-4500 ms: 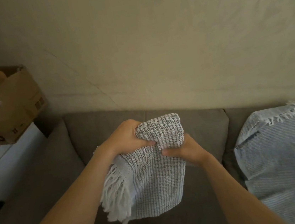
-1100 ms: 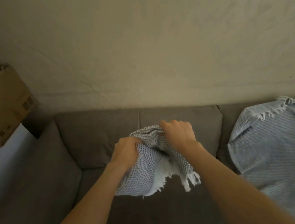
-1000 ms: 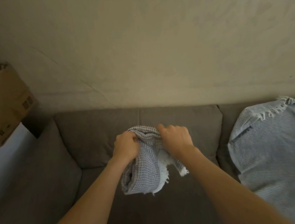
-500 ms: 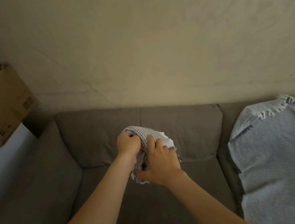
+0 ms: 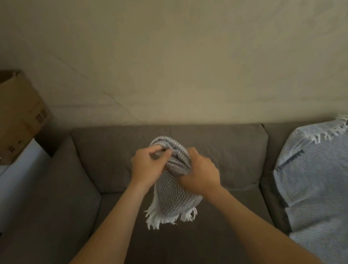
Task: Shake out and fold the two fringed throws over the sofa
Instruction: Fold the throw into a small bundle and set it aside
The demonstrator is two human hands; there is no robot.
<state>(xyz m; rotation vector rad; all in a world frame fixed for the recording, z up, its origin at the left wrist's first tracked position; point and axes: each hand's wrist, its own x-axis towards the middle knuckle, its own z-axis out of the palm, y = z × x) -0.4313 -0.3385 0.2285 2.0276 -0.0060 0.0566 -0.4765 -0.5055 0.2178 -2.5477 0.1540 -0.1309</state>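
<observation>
A plain cream wall [image 5: 181, 54] is seen behind a grey-brown sofa [image 5: 111, 161], by which the lower part of the view is filled. A grey throw [image 5: 172, 195] is held bunched in the air above the middle seat, in front of the back cushion. Its upper part is gripped by the left hand [image 5: 146, 168], whose fingers are curled tightly round a gathered fold near the top. The right side of the bundle is clutched by the right hand [image 5: 202, 172], with the fingers wrapped into the cloth just below the top bend. The two hands are set close together, with only the bunched cloth between them. A white fringe [image 5: 157, 219] is left hanging from the lower edge; whether the seat is touched by it cannot be told. A blue throw [image 5: 332, 178] is spread over the right end of the sofa, draped from the top of the back down across the seat, well apart from both hands. At the left, a cardboard box [image 5: 13, 116] is set on a white unit [image 5: 9, 174] beside the sofa arm.
</observation>
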